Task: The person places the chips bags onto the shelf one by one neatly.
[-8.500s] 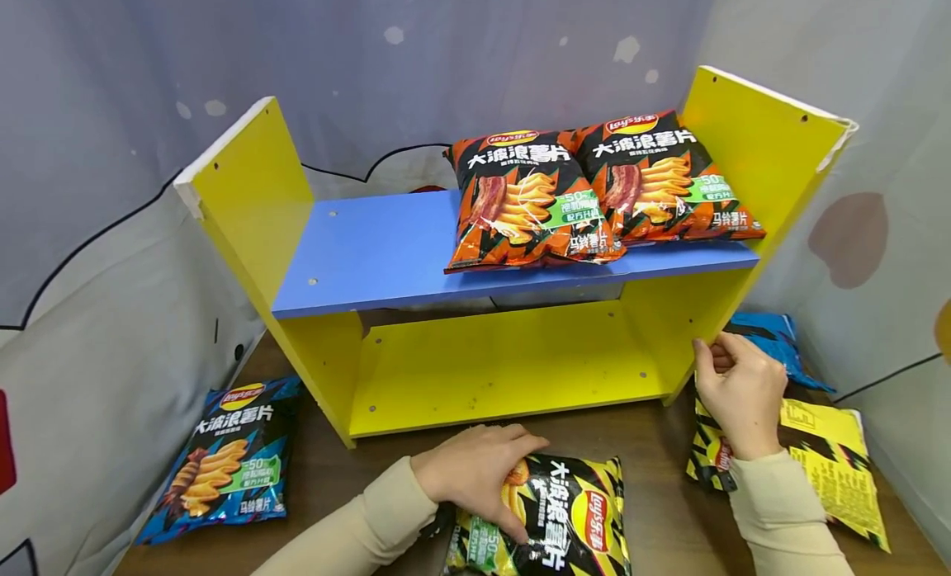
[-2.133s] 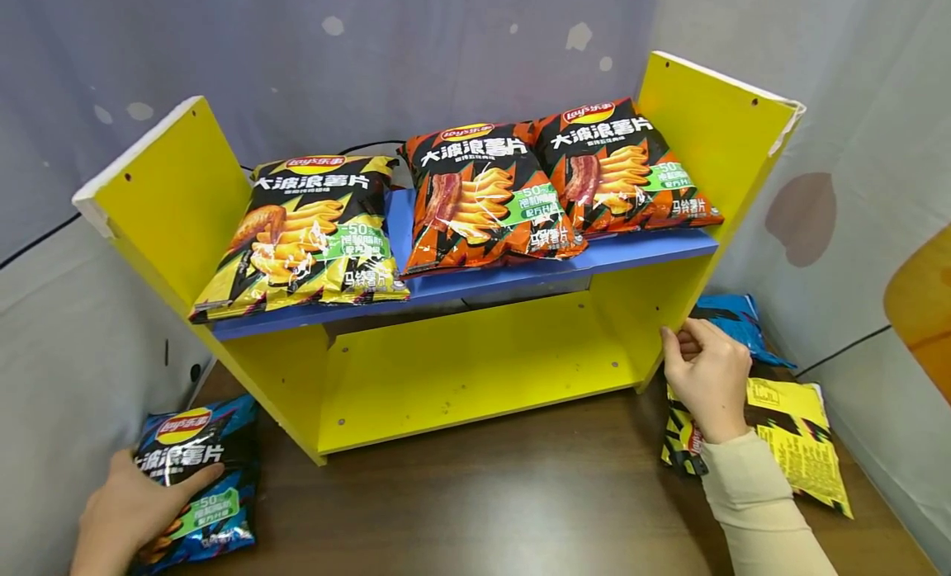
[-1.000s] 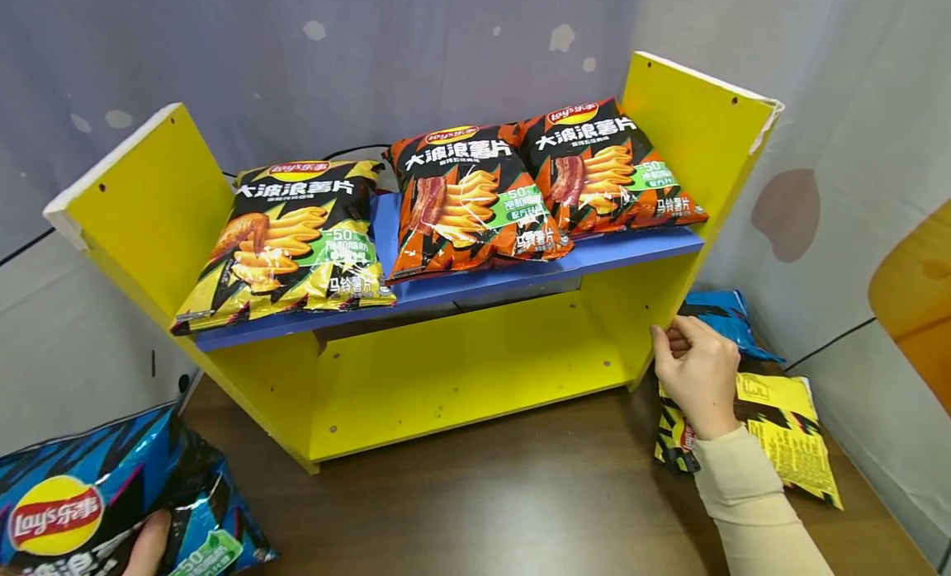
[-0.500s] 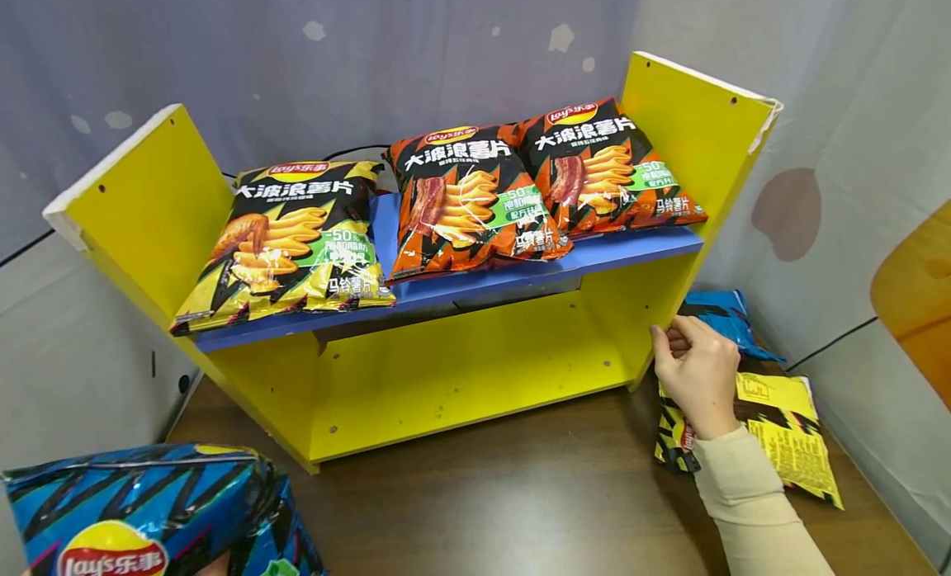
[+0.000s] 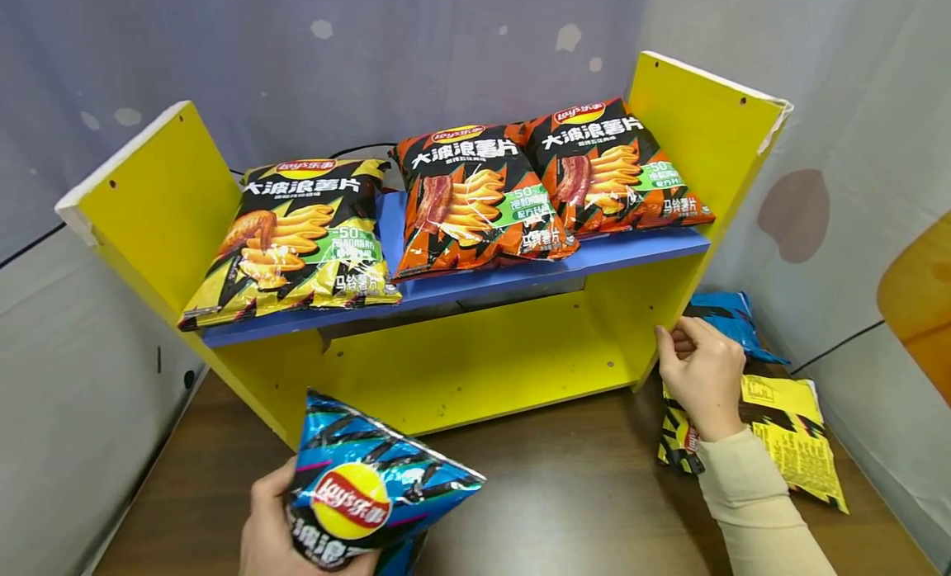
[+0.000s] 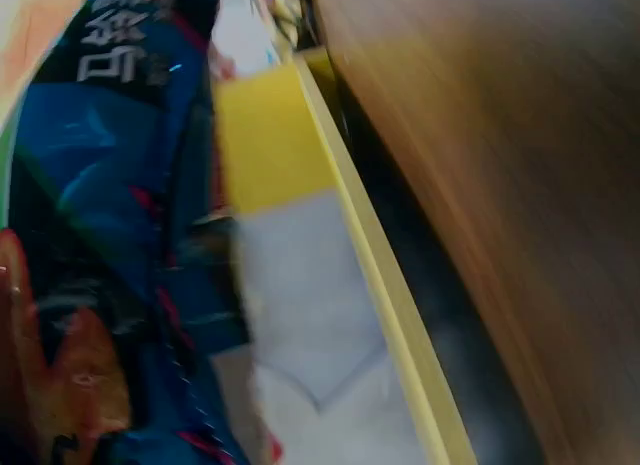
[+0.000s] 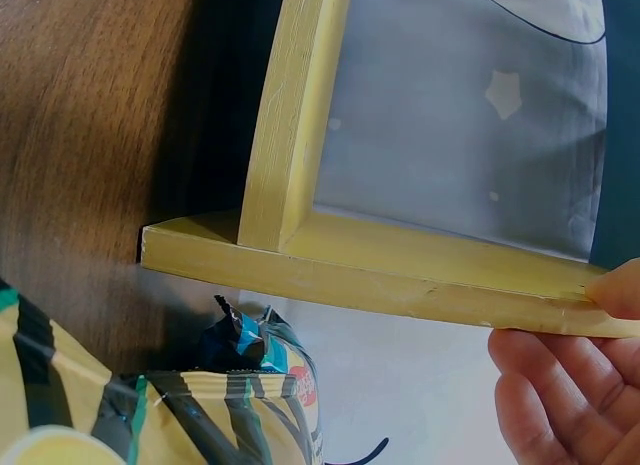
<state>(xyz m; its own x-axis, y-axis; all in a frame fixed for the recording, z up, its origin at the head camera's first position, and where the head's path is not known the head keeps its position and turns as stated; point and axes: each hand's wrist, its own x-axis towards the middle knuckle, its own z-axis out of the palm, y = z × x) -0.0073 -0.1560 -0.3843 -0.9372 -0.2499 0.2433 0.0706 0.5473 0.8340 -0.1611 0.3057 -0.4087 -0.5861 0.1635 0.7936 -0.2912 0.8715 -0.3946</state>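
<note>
My left hand grips a blue bag of potato chips, tilted, in front of the lower left part of the shelf unit. The same bag fills the left side of the left wrist view, blurred. My right hand pinches the front edge of the shelf unit's right side panel; in the right wrist view the thumb lies on the inner side and the fingers on the outer side of that panel. On the blue upper board lie a yellow-black chip bag and two orange-black chip bags.
The yellow lower board sits just above the brown table. Right of the unit, beside my right forearm, lie a yellow chip bag face down and a blue chip bag. A printed cloth hangs behind.
The yellow-black chip bag went from the table to the upper board's left end. My left hand then took the blue bag from the table's left and carried it right. My right hand keeps its hold.
</note>
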